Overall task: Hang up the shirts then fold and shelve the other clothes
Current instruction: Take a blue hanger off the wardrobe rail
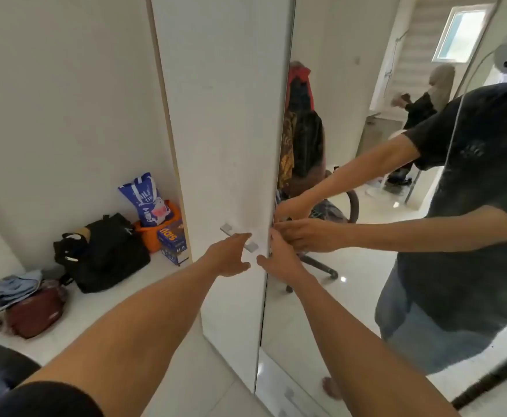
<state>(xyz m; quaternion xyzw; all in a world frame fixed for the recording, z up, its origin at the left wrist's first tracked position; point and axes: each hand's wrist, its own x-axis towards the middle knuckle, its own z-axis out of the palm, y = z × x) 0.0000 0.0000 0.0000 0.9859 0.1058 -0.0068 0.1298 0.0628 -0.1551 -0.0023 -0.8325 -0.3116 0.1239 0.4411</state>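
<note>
At the wardrobe door (pixel 222 145), the open left grip (pixel 228 255) touched the handle (pixel 226 229). The right grip (pixel 280 254), open, touched its edge.

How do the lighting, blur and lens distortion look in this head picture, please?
Head view: the wide lens leans and bows the wardrobe door edges; the light is soft and even; the window reflected in the mirror is washed out; a glare spot shines on the reflected floor; fine detail is slightly soft throughout.
</note>
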